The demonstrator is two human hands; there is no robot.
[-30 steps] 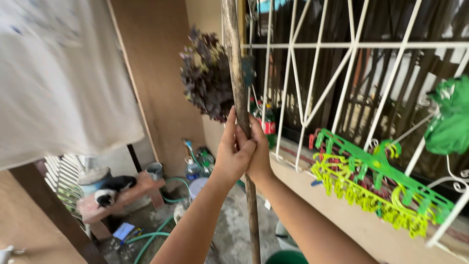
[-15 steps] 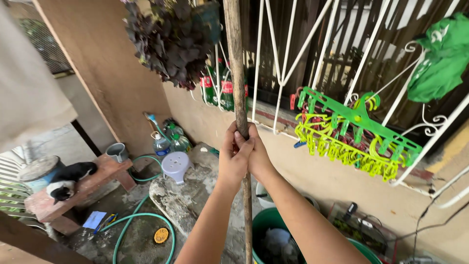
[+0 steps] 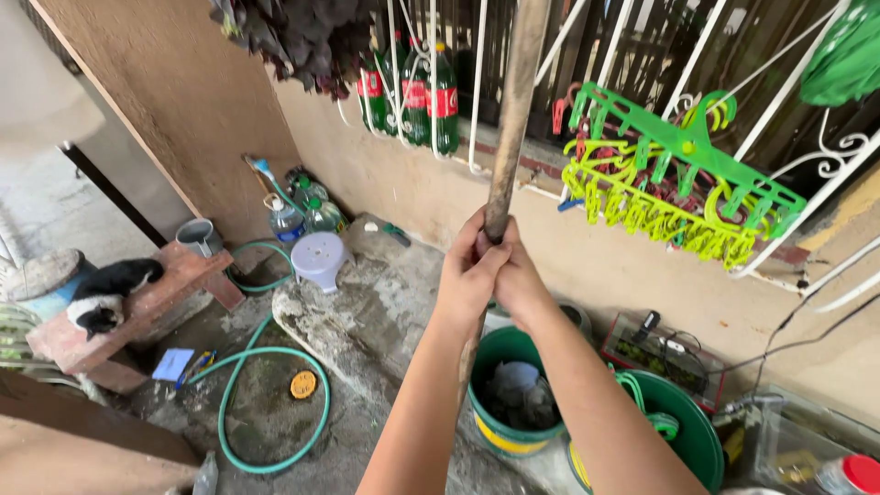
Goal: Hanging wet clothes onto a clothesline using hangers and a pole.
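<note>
Both my hands grip a long wooden pole point(image 3: 513, 110) that stands nearly upright in front of me. My left hand point(image 3: 466, 275) wraps the pole from the left, and my right hand point(image 3: 521, 280) clasps it from the right, the fingers overlapping. The pole's lower part runs down behind my forearms toward a green bucket point(image 3: 495, 403) holding dark contents. The pole's top leaves the frame above.
A green and yellow clip hanger point(image 3: 674, 192) hangs on the white window grille point(image 3: 477, 110). Green bottles point(image 3: 431, 92) stand on the sill. A green hose point(image 3: 247, 394), small white stool point(image 3: 318, 257), black-and-white cat point(image 3: 110, 293) on a bench and second green bucket point(image 3: 683, 426) lie below.
The view has tipped downward, showing more floor, hose and buckets. My hands keep their grip on the pole and sit lower against the wall behind.
</note>
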